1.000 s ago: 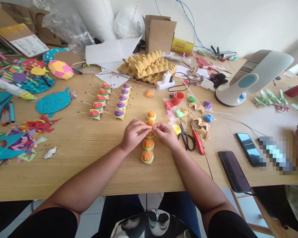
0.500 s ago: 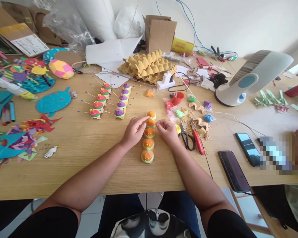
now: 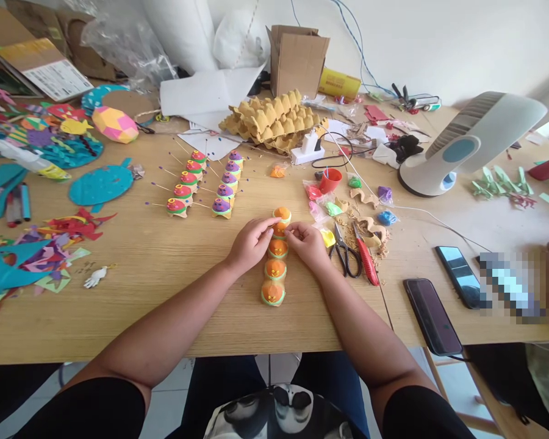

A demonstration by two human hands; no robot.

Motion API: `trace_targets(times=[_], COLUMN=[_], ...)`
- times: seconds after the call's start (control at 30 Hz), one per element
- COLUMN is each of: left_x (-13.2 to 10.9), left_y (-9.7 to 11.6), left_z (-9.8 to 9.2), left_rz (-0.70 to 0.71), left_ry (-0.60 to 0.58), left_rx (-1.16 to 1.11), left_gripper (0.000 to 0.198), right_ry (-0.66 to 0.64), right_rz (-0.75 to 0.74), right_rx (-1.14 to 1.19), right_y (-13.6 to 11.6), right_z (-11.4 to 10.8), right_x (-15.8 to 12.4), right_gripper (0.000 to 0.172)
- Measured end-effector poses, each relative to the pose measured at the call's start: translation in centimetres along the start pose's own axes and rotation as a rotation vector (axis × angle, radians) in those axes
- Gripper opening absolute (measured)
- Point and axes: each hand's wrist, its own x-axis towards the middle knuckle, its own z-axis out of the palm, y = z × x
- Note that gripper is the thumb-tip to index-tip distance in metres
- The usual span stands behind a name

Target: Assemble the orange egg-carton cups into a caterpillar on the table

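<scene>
A strip of egg carton stands lengthwise before me, its several bumps capped in orange clay with pale green rims. The nearer caps carry small yellow faces. At the strip's far end, my left hand holds its left side, with index finger and thumb against the second bump from the back. My right hand is closed in a pinch on the opposite side of that bump. Whatever lies between its fingertips is too small to make out.
Finished-looking red strips and purple strips with pins sticking out stand behind on the left. Scissors and a red utility knife lie by my right hand. Phones, a fan and a co-worker's hand are at right.
The view has shifted slightly. My right fingertips have come in closer to the second bump, and my left fingers stay beside it.
</scene>
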Motion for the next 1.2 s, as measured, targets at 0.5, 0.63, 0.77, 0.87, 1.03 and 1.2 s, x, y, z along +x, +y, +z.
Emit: trace_targets(times=[0.5, 0.63, 0.77, 0.87, 1.03, 1.2], left_x=[-0.07, -0.08, -0.08, -0.10, -0.08, -0.06], left_y=[-0.13, -0.11, -0.08, -0.15, -0.15, -0.17], left_z=[0.22, 0.23, 0.23, 0.24, 0.23, 0.30], left_rz=[-0.003, -0.006, -0.009, -0.004, -0.008, -0.011], left_ry=[0.010, 0.005, 0.012, 0.020, 0.019, 0.018], left_rx=[-0.001, -0.003, -0.001, 0.000, 0.001, 0.001], left_gripper=[0.035, 0.035, 0.035, 0.035, 0.035, 0.035], right_ry=[0.019, 0.027, 0.021, 0.020, 0.015, 0.007], right_rz=[-0.068, -0.069, -0.072, -0.079, -0.084, -0.097], right_rx=[-0.176, -0.189, -0.196, -0.205, -0.219, -0.252], right_y=[0.77, 0.86, 0.89, 0.81, 0.62, 0.53], right_z=[0.36, 0.31, 0.32, 0.34, 0.30, 0.25], right_x=[0.10, 0.12, 0.10, 0.04, -0.04, -0.11], right_gripper=[0.014, 0.013, 0.014, 0.014, 0.012, 0.011])
